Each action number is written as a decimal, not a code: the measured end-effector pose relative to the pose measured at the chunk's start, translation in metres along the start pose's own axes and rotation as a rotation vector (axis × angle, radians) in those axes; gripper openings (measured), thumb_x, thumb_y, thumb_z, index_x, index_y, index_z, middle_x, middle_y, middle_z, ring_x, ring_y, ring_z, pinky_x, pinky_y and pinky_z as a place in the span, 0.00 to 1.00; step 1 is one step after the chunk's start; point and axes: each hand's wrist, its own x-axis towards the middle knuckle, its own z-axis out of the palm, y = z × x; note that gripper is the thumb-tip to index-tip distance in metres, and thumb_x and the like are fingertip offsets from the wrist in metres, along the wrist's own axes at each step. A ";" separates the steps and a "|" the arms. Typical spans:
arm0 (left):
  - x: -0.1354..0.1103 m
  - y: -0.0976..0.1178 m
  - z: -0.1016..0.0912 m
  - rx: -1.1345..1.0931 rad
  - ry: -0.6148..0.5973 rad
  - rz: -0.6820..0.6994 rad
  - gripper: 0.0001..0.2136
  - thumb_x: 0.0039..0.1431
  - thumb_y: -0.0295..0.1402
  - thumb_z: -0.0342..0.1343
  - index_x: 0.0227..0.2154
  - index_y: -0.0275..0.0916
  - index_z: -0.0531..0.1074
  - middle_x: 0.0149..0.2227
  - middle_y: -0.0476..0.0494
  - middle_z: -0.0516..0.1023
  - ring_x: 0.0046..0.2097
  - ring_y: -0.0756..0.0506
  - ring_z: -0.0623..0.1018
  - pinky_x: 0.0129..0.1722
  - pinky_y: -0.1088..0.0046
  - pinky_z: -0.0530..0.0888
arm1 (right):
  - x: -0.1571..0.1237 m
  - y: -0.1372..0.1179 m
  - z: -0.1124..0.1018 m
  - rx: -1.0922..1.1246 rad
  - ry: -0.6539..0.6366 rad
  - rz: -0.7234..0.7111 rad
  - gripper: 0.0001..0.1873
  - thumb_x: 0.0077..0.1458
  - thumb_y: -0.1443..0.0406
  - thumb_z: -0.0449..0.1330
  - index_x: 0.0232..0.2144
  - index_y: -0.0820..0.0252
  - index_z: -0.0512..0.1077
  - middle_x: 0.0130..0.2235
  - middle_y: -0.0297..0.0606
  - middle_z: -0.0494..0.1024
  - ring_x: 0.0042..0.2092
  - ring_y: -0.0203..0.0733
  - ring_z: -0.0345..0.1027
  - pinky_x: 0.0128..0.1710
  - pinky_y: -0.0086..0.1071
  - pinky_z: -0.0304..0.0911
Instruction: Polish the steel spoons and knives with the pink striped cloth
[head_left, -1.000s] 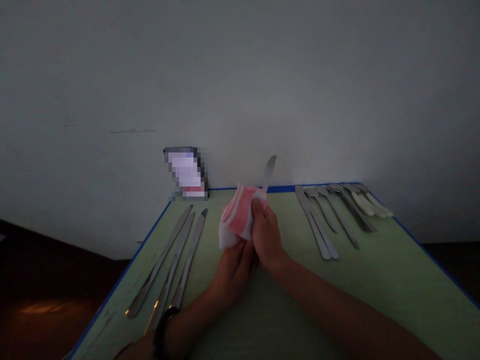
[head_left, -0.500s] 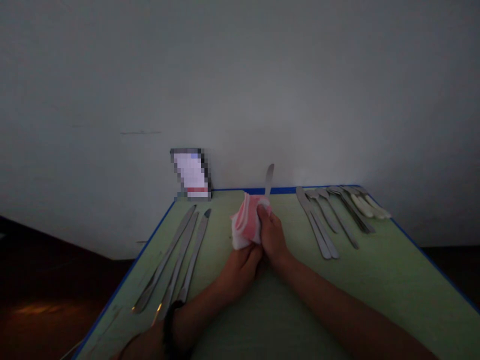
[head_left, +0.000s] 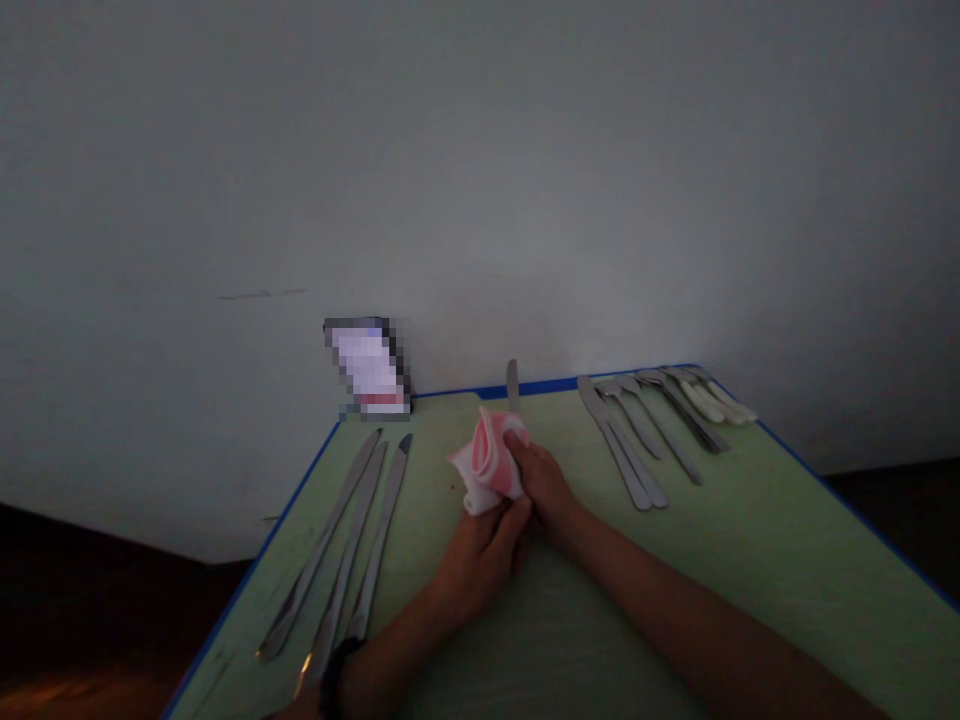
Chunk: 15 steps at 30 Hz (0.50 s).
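A table knife (head_left: 513,380) points up and away from me, its blade tip showing above a folded pink-and-white cloth (head_left: 491,455). My right hand (head_left: 546,485) is closed on the cloth, thumb on top, pressing it round the knife. Below the cloth, my left hand (head_left: 487,550) is closed at the knife's lower end, and the handle is hidden by the fingers and cloth. The two hands touch each other above the middle of the green table.
On the left of the green table (head_left: 600,640) lie several table knives (head_left: 373,545). Knives (head_left: 622,445), spoons (head_left: 660,425) and white-handled cutlery (head_left: 716,402) lie at the right. A blurred phone (head_left: 367,368) leans on the wall (head_left: 480,200) behind.
The cloth and both hands have shifted slightly down and left in view, and less of the blade shows above the cloth. The camera view has tilted a little.
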 end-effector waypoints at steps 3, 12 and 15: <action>0.003 0.003 0.001 0.041 -0.012 -0.027 0.19 0.63 0.40 0.43 0.17 0.38 0.63 0.13 0.52 0.64 0.17 0.52 0.65 0.20 0.77 0.63 | 0.005 -0.002 -0.001 0.034 -0.024 0.034 0.23 0.47 0.48 0.56 0.27 0.64 0.71 0.23 0.36 0.72 0.25 0.36 0.62 0.28 0.30 0.58; 0.008 -0.001 0.000 -0.362 -0.166 -0.327 0.10 0.59 0.41 0.44 0.29 0.40 0.59 0.19 0.55 0.68 0.14 0.54 0.65 0.09 0.82 0.59 | 0.044 -0.004 0.001 -0.155 0.093 0.074 0.21 0.49 0.50 0.53 0.23 0.62 0.69 0.20 0.34 0.70 0.22 0.35 0.59 0.24 0.29 0.54; 0.010 -0.003 -0.003 -0.461 -0.189 -0.327 0.08 0.58 0.38 0.46 0.29 0.39 0.59 0.20 0.54 0.69 0.15 0.53 0.67 0.10 0.82 0.61 | 0.063 -0.003 0.002 -0.191 0.096 0.014 0.21 0.51 0.51 0.51 0.23 0.62 0.69 0.18 0.32 0.68 0.20 0.34 0.57 0.22 0.29 0.52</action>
